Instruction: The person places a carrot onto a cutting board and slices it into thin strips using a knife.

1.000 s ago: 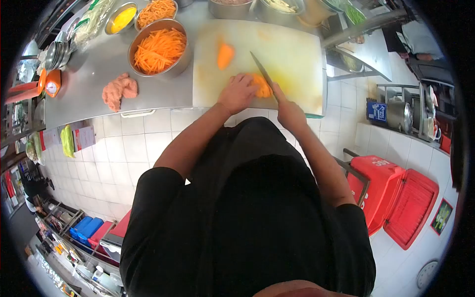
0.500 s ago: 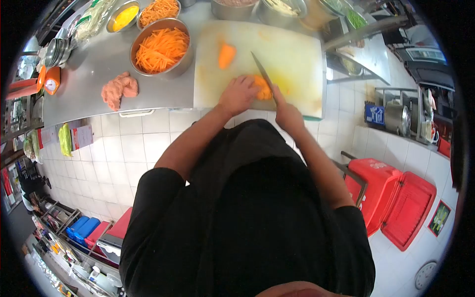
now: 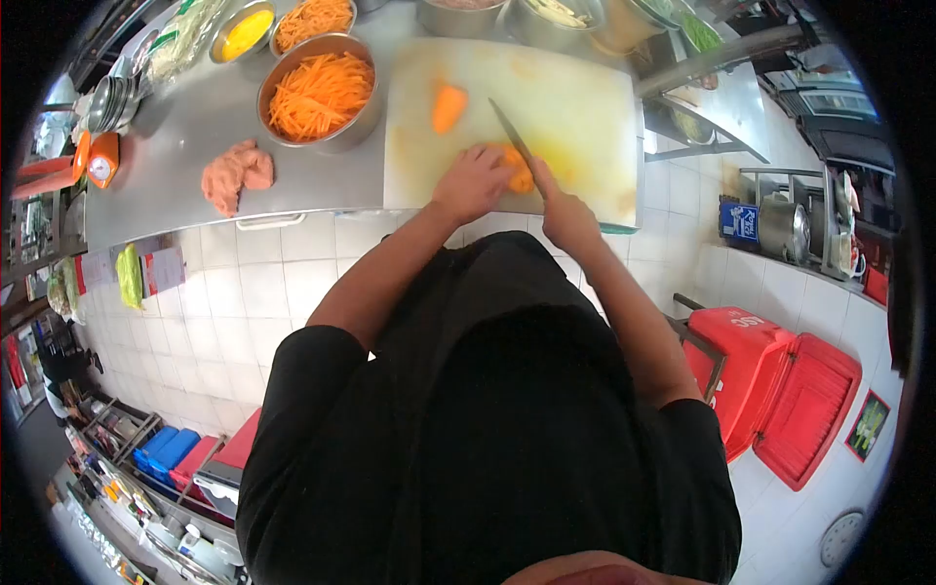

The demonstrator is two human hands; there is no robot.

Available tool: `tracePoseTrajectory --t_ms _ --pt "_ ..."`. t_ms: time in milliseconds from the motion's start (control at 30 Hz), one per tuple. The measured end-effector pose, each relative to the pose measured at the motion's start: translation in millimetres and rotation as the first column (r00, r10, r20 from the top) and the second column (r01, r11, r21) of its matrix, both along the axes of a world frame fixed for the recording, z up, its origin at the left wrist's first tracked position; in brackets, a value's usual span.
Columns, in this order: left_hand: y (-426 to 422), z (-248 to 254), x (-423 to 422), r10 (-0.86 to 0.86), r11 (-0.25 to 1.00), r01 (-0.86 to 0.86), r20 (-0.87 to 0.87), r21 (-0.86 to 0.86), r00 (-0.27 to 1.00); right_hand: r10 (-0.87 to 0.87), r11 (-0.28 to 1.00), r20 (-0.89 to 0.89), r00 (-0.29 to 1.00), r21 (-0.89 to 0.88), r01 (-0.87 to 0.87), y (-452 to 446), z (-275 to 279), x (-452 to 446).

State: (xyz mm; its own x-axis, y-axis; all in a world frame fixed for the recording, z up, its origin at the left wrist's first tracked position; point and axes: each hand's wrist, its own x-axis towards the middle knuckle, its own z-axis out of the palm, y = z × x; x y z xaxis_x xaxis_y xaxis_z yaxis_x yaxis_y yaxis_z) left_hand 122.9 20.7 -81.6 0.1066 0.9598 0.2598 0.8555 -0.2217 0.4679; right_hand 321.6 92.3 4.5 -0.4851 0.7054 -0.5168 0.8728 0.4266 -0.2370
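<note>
My right hand (image 3: pixel 568 216) is closed around the handle of a kitchen knife (image 3: pixel 510 129), whose blade points away from me over the white cutting board (image 3: pixel 595 107). Beside the blade, my left hand (image 3: pixel 474 183) has its fingers bent and pressed on sliced carrot (image 3: pixel 520 175) near the board's front edge. The fingers partly cover these orange pieces. Farther back on the board lies a separate carrot chunk (image 3: pixel 449 107), touched by neither hand.
Left of the board stands a steel bowl (image 3: pixel 366 119) of carrot strips, with a crumpled pinkish cloth (image 3: pixel 237 175) nearby on the steel counter (image 3: pixel 185 161). More bowls line the back. An open red cooler (image 3: pixel 746 366) sits on the floor at right.
The knife and my right hand have shifted very slightly, the blade tip a little to the left. My left hand stays on the carrot.
</note>
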Motion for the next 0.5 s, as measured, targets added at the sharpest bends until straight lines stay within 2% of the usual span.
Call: tracePoseTrajectory --t_ms 133,233,333,433,500 --pt "6.9 -3.4 0.4 0.010 1.000 -0.011 0.023 0.026 1.000 0.077 0.996 -0.110 0.991 0.056 -0.071 25.8 16.6 7.1" --pt "4.9 -1.6 0.2 0.017 0.997 -0.021 0.056 0.076 0.998 0.057 0.994 -0.077 0.995 0.097 -0.049 25.1 57.7 -2.5" --pt "5.7 -0.4 -1.2 -0.001 0.998 -0.001 0.035 0.055 0.999 0.072 0.995 -0.008 0.997 0.068 -0.071 22.7 51.8 -1.9" --pt "6.2 1.8 -1.4 0.007 0.997 -0.011 0.056 0.080 0.998 0.081 0.994 -0.057 0.995 0.072 -0.077 19.9 33.9 6.1" --pt "4.8 3.4 -0.8 0.013 0.998 -0.017 0.069 0.056 0.998 0.073 0.996 -0.005 0.997 0.049 -0.073 17.0 38.6 6.0"
